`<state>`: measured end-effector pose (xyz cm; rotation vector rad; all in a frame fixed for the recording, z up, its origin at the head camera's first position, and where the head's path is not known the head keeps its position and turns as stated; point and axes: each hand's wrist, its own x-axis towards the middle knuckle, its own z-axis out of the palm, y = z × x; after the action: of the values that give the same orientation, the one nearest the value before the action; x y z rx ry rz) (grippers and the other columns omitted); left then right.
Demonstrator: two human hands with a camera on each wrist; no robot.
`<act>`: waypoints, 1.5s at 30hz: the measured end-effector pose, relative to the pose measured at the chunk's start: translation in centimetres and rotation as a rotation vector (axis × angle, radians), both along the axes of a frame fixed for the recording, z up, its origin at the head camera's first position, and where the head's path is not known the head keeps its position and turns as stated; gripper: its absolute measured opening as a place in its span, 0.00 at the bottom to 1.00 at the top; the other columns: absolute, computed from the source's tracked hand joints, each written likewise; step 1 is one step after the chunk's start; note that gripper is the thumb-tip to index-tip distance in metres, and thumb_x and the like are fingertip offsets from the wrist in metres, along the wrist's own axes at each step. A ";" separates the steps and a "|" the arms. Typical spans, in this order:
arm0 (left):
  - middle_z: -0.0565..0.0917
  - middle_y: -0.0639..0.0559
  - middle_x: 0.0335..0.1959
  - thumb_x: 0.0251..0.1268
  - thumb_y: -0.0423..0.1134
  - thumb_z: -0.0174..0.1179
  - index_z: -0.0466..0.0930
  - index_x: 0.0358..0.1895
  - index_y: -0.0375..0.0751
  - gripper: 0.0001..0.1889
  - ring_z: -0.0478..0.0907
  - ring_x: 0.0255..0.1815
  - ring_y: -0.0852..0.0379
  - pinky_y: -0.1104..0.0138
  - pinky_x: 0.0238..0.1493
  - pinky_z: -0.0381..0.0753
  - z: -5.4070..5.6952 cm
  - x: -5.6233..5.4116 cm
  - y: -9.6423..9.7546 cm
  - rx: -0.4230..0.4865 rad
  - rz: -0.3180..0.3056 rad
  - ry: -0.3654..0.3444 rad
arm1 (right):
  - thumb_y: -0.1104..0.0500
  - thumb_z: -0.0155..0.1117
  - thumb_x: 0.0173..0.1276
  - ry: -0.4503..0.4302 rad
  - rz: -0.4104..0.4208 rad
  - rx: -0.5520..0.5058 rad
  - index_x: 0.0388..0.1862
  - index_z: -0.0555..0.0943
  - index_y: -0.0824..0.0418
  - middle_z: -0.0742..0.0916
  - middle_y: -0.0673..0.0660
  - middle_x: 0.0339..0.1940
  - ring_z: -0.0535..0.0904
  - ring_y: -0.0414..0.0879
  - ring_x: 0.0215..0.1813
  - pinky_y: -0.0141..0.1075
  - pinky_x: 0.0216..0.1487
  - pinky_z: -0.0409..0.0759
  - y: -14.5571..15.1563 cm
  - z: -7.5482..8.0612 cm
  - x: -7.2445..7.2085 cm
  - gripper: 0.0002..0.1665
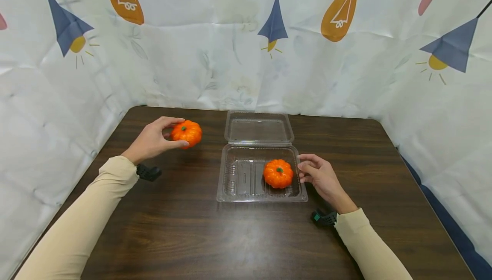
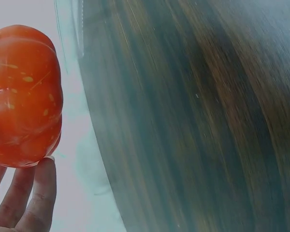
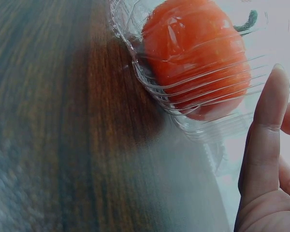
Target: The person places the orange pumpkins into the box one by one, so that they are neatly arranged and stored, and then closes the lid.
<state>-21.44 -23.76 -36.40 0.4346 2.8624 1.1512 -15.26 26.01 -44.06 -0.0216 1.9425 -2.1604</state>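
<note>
My left hand (image 1: 155, 139) grips a small orange pumpkin (image 1: 186, 134) with a green stem, thumb at the near side and fingers at the far side. It is held above the back left of the table; in the left wrist view, fingertips (image 2: 44, 169) press against the skin of that pumpkin (image 2: 24, 96). A second orange pumpkin (image 1: 278, 173) sits in the right half of a clear plastic clamshell container (image 1: 234, 186). My right hand (image 1: 320, 177) is at the container's right rim, its fingers loosely extended. Through the ribbed wall, the right wrist view shows the second pumpkin (image 3: 198, 58).
The container's lid (image 1: 259, 128) lies folded back toward the table's far edge. A dark wood-grain table (image 1: 230, 237) bears everything. White printed cloth (image 1: 173, 66) hangs behind it and at both sides. Each wrist wears a black strap (image 1: 324, 218).
</note>
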 end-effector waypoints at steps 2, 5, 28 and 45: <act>0.75 0.47 0.68 0.60 0.51 0.76 0.74 0.72 0.46 0.37 0.78 0.64 0.44 0.50 0.65 0.82 0.0 0.0 0.4 0.008 -0.003 0.001 | 0.63 0.63 0.77 -0.001 -0.001 0.002 0.60 0.76 0.63 0.89 0.45 0.34 0.82 0.39 0.29 0.29 0.34 0.88 0.0 -0.1 0.0 0.16; 0.75 0.47 0.67 0.59 0.51 0.77 0.74 0.71 0.46 0.37 0.77 0.65 0.46 0.50 0.65 0.82 0.0 0.0 0.9 0.012 -0.019 0.011 | 0.62 0.63 0.77 -0.003 0.004 0.001 0.61 0.76 0.64 0.89 0.45 0.34 0.82 0.39 0.29 0.29 0.34 0.88 0.0 0.0 0.1 0.17; 0.77 0.48 0.66 0.56 0.49 0.79 0.75 0.70 0.47 0.38 0.76 0.66 0.46 0.44 0.65 0.82 0.3 0.3 6.1 0.043 -0.187 0.054 | 0.62 0.63 0.77 -0.008 0.005 0.015 0.62 0.75 0.64 0.89 0.45 0.35 0.81 0.39 0.30 0.29 0.35 0.88 0.2 0.1 0.0 0.18; 0.78 0.51 0.65 0.53 0.48 0.81 0.77 0.69 0.51 0.38 0.77 0.65 0.50 0.47 0.63 0.84 0.2 1.1 10.0 0.099 -0.289 0.038 | 0.61 0.63 0.77 -0.006 0.015 0.016 0.63 0.74 0.65 0.88 0.45 0.36 0.81 0.39 0.30 0.29 0.35 0.88 0.3 0.1 0.0 0.20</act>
<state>-20.32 -13.77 -36.21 0.8503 2.6616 1.2426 -15.26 26.28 -43.94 -0.0268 1.9496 -2.1334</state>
